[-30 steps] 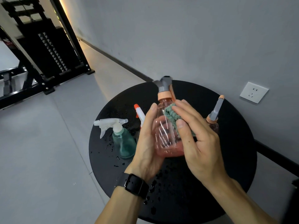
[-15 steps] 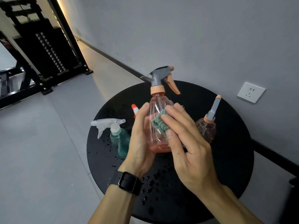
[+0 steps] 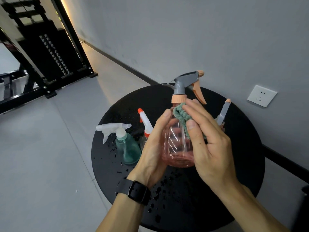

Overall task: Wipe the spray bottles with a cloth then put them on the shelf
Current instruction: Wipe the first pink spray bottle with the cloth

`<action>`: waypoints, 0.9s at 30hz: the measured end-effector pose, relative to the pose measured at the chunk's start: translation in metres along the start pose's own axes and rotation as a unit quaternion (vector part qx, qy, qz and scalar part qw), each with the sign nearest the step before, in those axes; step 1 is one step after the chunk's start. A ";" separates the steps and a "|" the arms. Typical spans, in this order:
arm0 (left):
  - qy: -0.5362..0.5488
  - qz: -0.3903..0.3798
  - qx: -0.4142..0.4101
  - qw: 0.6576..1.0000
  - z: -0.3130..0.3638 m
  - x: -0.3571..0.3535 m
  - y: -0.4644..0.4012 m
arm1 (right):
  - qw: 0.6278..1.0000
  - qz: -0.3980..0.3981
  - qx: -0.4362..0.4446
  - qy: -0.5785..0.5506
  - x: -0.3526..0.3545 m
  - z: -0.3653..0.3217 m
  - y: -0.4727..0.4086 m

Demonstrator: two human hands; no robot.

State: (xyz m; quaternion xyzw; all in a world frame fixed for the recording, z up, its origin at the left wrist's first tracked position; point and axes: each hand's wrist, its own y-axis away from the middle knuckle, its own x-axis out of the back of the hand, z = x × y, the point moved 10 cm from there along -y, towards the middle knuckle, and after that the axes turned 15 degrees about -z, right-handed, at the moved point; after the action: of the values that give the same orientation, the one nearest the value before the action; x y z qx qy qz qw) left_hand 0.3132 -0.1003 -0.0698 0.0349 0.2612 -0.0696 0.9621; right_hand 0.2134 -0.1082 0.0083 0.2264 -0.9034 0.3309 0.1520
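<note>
I hold a pink clear spray bottle [image 3: 177, 148] with a grey and orange trigger head upright above the round black table [image 3: 242, 164]. My left hand [image 3: 153, 148] grips its left side. My right hand [image 3: 207, 141] presses a green cloth [image 3: 181, 117] against the bottle's shoulder, just under the orange collar. A teal bottle [image 3: 129, 149] with a white trigger head stands on the table to the left. Behind my left hand a white nozzle with an orange tip [image 3: 144, 119] sticks up. Behind my right hand rises a grey nozzle [image 3: 223, 113] of another bottle.
Water drops lie scattered on the table near its front and left. A grey wall with a white socket [image 3: 261, 95] runs close behind the table. A black metal rack [image 3: 50, 54] stands on the grey floor at the far left.
The pink bottle has turned, so its trigger now points right. My right hand slid the cloth up from the bottle's belly to its shoulder.
</note>
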 end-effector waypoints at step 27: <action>-0.057 -0.013 0.041 0.997 -0.003 0.000 -0.002 | 1.000 0.026 0.002 0.013 0.003 0.000 -0.001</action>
State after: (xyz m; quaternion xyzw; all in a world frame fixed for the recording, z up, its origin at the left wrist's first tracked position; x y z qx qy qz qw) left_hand 0.3115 -0.1020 -0.0725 0.0665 0.2037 -0.0950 0.9721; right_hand 0.2109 -0.1095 0.0102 0.1987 -0.9063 0.3395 0.1542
